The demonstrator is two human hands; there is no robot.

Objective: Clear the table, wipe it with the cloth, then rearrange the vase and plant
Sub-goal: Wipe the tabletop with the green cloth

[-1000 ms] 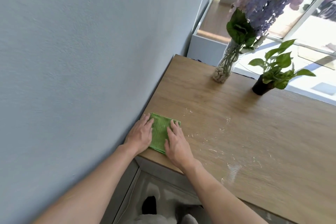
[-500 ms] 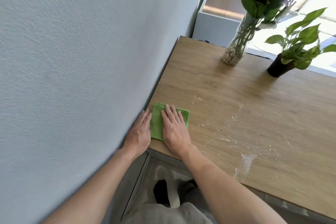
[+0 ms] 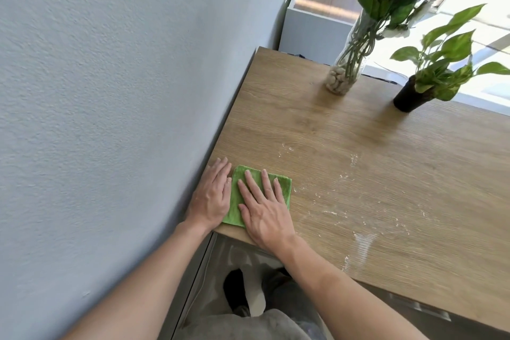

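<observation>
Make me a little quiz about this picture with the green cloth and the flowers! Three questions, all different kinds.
1. True or false: both hands lie flat, with the right hand on top of the green cloth.
2. Which stands nearer the wall: A) the glass vase or B) the potted plant?
3. Fill in: white crumbs lie on the table to the ____ of the cloth.

Key: 1 true; the left hand rests beside it at the cloth's edge. 2 A. 3 right.
</observation>
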